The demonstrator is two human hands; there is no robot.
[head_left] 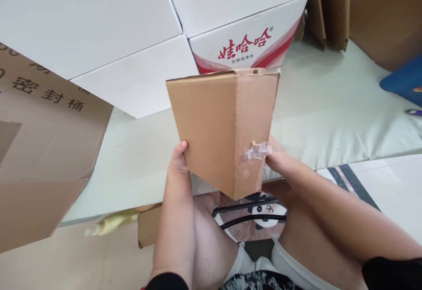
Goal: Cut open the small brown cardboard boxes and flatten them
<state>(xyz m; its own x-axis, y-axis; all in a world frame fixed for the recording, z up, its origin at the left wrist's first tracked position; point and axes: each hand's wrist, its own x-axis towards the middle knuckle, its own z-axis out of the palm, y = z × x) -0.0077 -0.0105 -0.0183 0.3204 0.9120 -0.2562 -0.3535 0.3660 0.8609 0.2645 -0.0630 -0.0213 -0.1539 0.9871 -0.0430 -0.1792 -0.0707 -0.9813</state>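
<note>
"What's around?"
"A pale-covered surface (329, 118), white boxes (99, 12), then a printed carton (49, 149), cropped at the left edge."
"And the brown box (207, 122)?"
"Tilted above the surface's near edge, blocking the bottom of the red-lettered white box."
"The grip?"
"Left hand (180, 156) pinches one side, thumb showing, fingers hidden; right hand (277, 156) grasps the other, fingers mostly unseen."
"Anything smaller?"
"A purple item (414, 112), cut off at right."

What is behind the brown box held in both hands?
Behind the brown box are a white carton with red lettering and the pale surface. The carton's lower edge is covered from view.
</note>
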